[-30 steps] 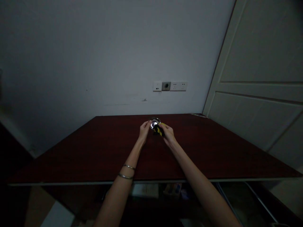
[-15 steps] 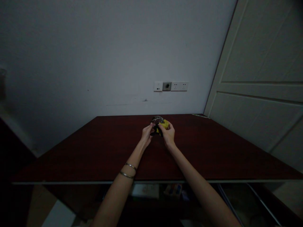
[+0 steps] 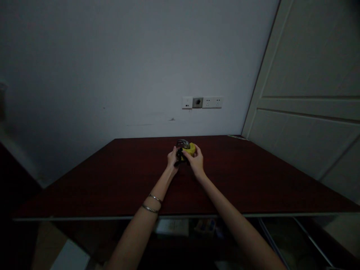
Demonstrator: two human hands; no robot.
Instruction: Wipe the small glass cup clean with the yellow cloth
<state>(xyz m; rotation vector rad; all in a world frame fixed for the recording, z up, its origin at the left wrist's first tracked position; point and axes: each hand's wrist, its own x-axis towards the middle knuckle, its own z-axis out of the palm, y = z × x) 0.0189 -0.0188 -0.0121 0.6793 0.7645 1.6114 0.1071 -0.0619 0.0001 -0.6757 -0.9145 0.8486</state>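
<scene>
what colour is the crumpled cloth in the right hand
The crumpled cloth in the right hand is yellow and black; it shows best in the head view.

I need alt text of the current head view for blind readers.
A person's right hand holds a yellow and black cloth against a shiny object in the left hand, at a dark red table. Behind is a pale wall with sockets.

From our head we look forward and down across the dark red table (image 3: 126,176) to the facing wall (image 3: 135,67), our left hand (image 3: 171,159) and right hand (image 3: 197,162) well out from us near mid-view.
</scene>
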